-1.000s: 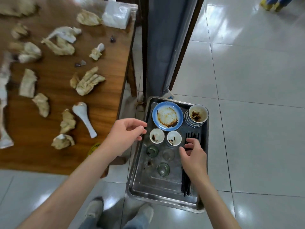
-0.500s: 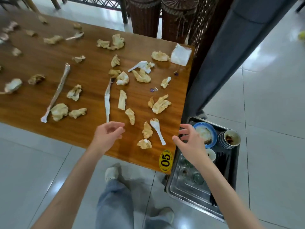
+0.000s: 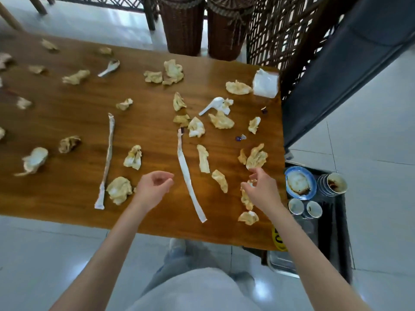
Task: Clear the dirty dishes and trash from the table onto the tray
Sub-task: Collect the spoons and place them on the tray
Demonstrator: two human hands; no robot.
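Crumpled dirty napkins such as one (image 3: pixel 256 156) litter the wooden table (image 3: pixel 67 122), with two long paper strips (image 3: pixel 189 176) (image 3: pixel 107 161). My right hand (image 3: pixel 261 190) is at the table's near right corner, fingers curled round the bowl of a white spoon (image 3: pixel 251 183) mostly hidden beneath it. My left hand (image 3: pixel 155 187) hovers over the table with loosely curled fingers, holding nothing. The metal tray (image 3: pixel 280 264) sits low to the right with a blue plate (image 3: pixel 299 182), stacked bowls (image 3: pixel 334 184) and small cups (image 3: pixel 296 206).
Two more white spoons (image 3: pixel 212 105) (image 3: pixel 110 67) lie further back. A tissue pack (image 3: pixel 265 84) is at the far right corner. Wicker baskets (image 3: pixel 182 25) and a grey partition (image 3: pixel 336 75) stand behind the table. My legs are below the table's near edge.
I turned from the tray to the table. My right hand left the tray and came down onto the spoon; my left hand moved out over the table.
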